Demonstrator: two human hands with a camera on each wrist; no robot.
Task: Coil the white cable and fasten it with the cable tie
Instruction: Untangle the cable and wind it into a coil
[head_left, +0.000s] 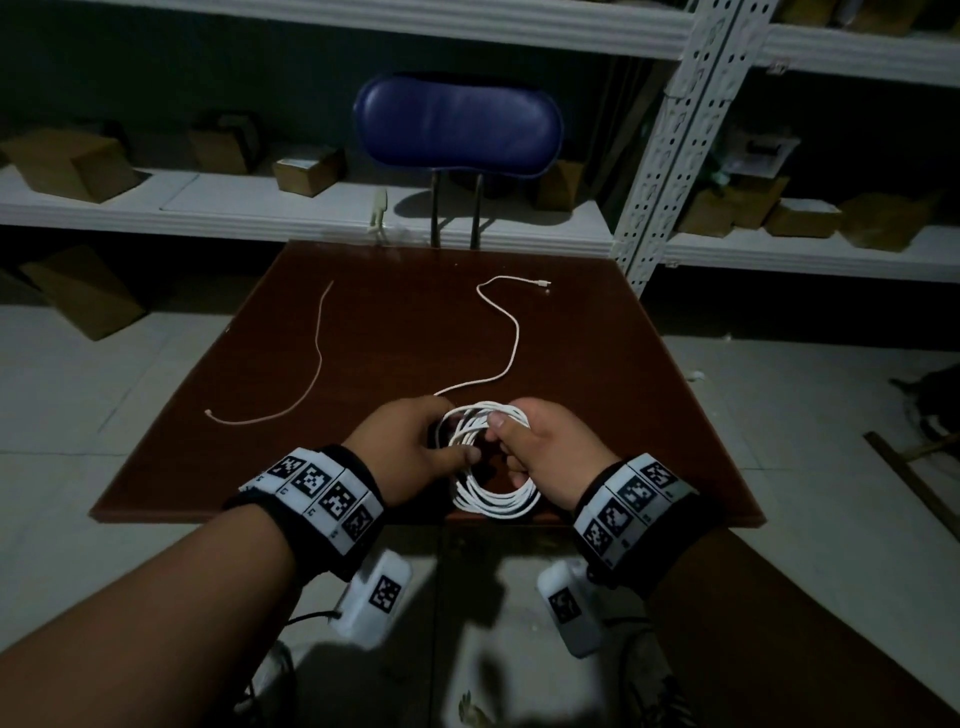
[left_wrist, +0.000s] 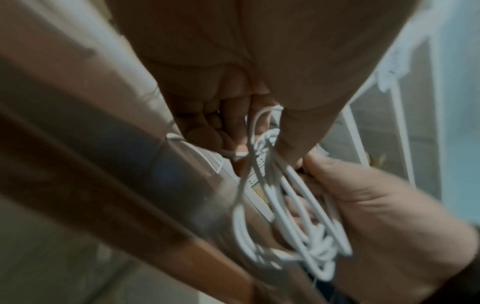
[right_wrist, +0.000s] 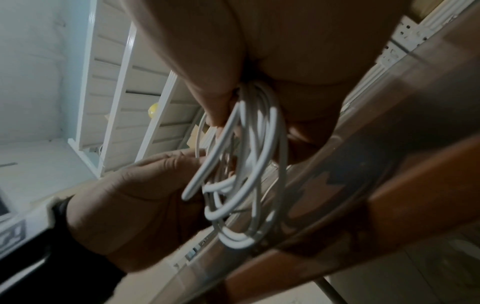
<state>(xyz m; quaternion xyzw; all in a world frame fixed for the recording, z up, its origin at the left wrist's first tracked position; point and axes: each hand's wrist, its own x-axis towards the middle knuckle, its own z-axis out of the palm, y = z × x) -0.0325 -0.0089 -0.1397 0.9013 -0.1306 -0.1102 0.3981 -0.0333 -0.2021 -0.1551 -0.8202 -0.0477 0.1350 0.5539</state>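
The white cable (head_left: 491, 496) is gathered into several loops above the near edge of the brown table (head_left: 363, 332). My right hand (head_left: 540, 457) grips the right side of the coil (right_wrist: 249, 164), fingers curled round the strands. My left hand (head_left: 415, 447) pinches the strands (left_wrist: 262, 144) at the coil's left side. An uncoiled tail (head_left: 511, 343) snakes away across the table to its connector (head_left: 543, 283) at the far right. The thin pale cable tie (head_left: 317, 358) lies loose on the table to the left, clear of both hands.
A blue chair (head_left: 457, 124) stands behind the table's far edge. White metal shelving (head_left: 311, 208) with cardboard boxes (head_left: 67, 161) lines the back wall. Tiled floor surrounds the table, and something dark lies on the floor at the far right (head_left: 935, 405).
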